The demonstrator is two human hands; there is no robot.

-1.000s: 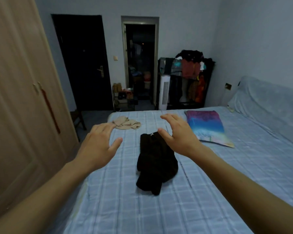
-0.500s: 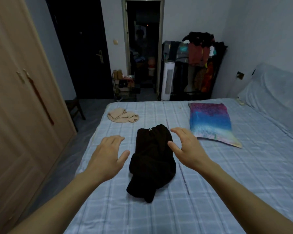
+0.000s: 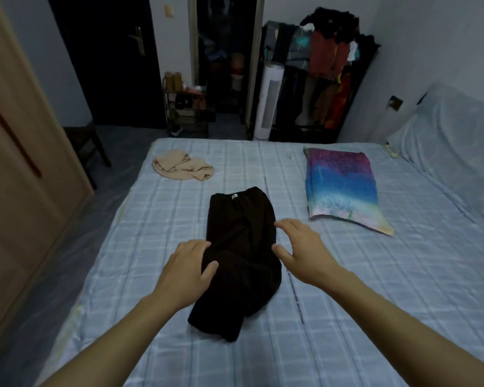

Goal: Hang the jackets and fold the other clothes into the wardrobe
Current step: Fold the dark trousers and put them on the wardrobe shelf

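Observation:
A black garment lies rumpled in the middle of the bed, its waistband with a small white label at the far end. My left hand rests on the garment's left edge, fingers spread and thumb on the cloth. At the garment's right edge my right hand hovers with fingers apart, holding nothing. A beige garment lies crumpled near the bed's far left corner. The wooden wardrobe stands at the left with its doors closed.
A colourful pillow lies on the bed's right half. Beyond the foot of the bed stand a white tower fan, a loaded clothes rack, a small shoe shelf and a dark stool by a dark door.
Both hands have come down and toward me onto the black garment; the left hand now touches its edge. The view has tilted downward and moved closer to the bed.

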